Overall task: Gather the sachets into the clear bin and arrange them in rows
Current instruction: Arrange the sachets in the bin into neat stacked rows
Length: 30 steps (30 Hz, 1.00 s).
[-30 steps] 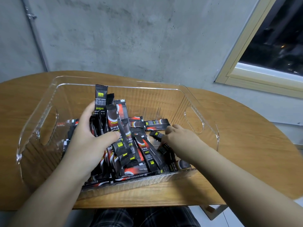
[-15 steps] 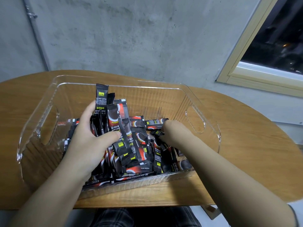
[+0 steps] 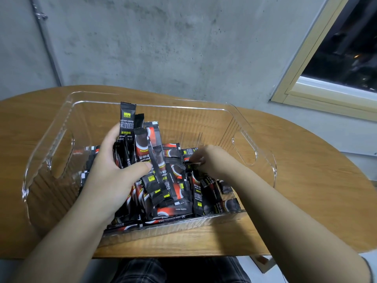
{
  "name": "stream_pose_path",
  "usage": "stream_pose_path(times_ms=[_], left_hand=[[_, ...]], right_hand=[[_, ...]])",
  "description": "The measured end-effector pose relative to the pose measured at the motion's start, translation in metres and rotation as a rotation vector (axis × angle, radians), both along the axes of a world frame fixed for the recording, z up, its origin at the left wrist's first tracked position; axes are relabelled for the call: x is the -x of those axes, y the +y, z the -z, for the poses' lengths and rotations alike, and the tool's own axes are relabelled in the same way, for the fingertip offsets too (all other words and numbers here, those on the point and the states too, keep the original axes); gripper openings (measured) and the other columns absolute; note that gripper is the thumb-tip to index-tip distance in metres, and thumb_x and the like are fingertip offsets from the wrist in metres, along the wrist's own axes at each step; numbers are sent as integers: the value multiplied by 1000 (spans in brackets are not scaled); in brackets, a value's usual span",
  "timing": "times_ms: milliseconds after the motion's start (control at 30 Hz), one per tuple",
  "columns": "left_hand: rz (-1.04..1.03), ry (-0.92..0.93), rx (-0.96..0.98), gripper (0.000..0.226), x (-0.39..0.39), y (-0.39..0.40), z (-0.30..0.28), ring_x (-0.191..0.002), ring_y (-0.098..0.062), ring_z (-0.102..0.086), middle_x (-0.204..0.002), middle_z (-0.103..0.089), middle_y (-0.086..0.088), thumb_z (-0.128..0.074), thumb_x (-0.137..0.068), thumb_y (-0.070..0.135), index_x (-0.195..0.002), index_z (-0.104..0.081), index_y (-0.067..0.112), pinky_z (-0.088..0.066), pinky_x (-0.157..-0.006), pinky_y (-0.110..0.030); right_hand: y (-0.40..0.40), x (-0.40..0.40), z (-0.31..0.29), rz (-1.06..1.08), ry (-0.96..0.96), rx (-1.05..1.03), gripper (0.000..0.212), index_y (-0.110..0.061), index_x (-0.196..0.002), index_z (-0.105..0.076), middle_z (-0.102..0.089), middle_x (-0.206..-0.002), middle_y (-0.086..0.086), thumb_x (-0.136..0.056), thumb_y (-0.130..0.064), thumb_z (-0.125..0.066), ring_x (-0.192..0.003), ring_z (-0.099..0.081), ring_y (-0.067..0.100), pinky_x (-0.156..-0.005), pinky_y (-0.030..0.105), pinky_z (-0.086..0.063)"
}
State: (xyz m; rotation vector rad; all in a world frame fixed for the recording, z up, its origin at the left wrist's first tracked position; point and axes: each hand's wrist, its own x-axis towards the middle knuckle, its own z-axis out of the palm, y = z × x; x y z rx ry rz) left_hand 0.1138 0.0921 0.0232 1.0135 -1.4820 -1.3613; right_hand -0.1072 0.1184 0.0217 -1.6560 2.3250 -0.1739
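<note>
Wood-grain desk against a grey concrete wall; left hand grips upright sachets, right hand pinches one.

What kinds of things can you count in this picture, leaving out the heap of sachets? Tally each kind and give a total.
Hands: 2 (left, right)
Clear bin: 1
Wooden table: 1
Window: 1
Total: 5

Printed in white on the tallest upright black sachet: "INSTANT COFFEE", under a small yellow logo too tiny to read, with larger sideways Chinese characters and a yellow Chinese line below; lettering on the other sachets too blurred to read
</note>
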Motion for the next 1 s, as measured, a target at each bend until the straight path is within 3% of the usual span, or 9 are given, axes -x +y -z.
stream_pose_path(times_ms=[67, 167, 233, 300, 367, 500, 600, 833, 1000], left_hand=[[2, 9, 0, 84, 0, 0, 1, -104, 7, -58, -114, -60, 28, -75, -71, 2, -127, -40, 54, -44, -92, -28], [-1, 7, 10, 81, 0, -1, 1, -104, 5, -59, -114, -60, 28, -71, -74, -1, -127, -41, 52, -44, -89, -27], [-2, 14, 12, 80, 1, 0, 1, -101, 6, -60, -109, -62, 29, -70, -74, -2, -125, -42, 52, -44, -84, -24], [-6, 26, 15, 81, 1, 0, 0, -96, 8, -60, -105, -63, 29, -70, -74, -3, -125, -41, 53, -44, -80, -22], [-10, 28, 16, 82, 1, 1, 0, -96, 10, -59, -107, -61, 30, -70, -74, -2, -128, -40, 52, -43, -80, -21], [-12, 24, 13, 84, 1, 1, -1, -99, 13, -55, -113, -56, 32, -71, -75, 0, -135, -37, 49, -40, -79, -17], [-14, 18, 17, 82, 0, 1, -1, -101, 8, -57, -113, -59, 29, -71, -74, -1, -130, -40, 51, -41, -84, -22], [-3, 19, 23, 80, 0, 2, -2, -89, 17, -58, -97, -61, 38, -70, -74, -3, -119, -41, 56, -41, -79, -17], [5, 24, 22, 80, 0, 0, 0, -97, 14, -57, -104, -60, 36, -72, -74, -1, -113, -41, 61, -41, -85, -21]], right_hand=[[3, 2, -6, 74, 57, -5, 43, -14, -119, -64, -66, -117, 6, -85, 10, -53, -106, -62, 23, -90, 31, -50], [10, 9, -9, 167, 207, -84, 10, -5, -85, -62, -62, -81, 8, -87, 2, -55, -66, -55, 21, -55, 26, -44], [14, 5, -7, 188, 254, -188, 15, -4, -73, -52, -49, -66, 5, -88, -2, -55, -58, -48, 20, -46, 23, -36], [16, 4, -2, 162, 286, -224, 9, -3, -93, -61, -46, -67, 3, -88, -1, -53, -66, -49, 23, -53, 27, -41], [17, 5, 3, 149, 280, -210, 24, -5, -106, -63, -43, -66, 2, -87, 1, -50, -70, -49, 25, -60, 27, -42], [22, -2, 5, 165, 267, -165, 8, -7, -93, -59, -40, -65, 1, -90, -4, -52, -76, -55, 28, -62, 30, -43], [23, -8, 2, 184, 267, -178, 14, -9, -84, -49, -39, -65, 2, -87, 5, -47, -74, -50, 27, -62, 31, -43], [15, -10, -7, 213, 290, -240, 30, -2, -112, -57, -45, -77, 4, -86, 8, -46, -77, -49, 27, -63, 29, -42], [13, -11, -9, 216, 308, -290, 25, -5, -110, -58, -50, -87, 6, -88, 2, -46, -78, -50, 26, -65, 30, -43]])
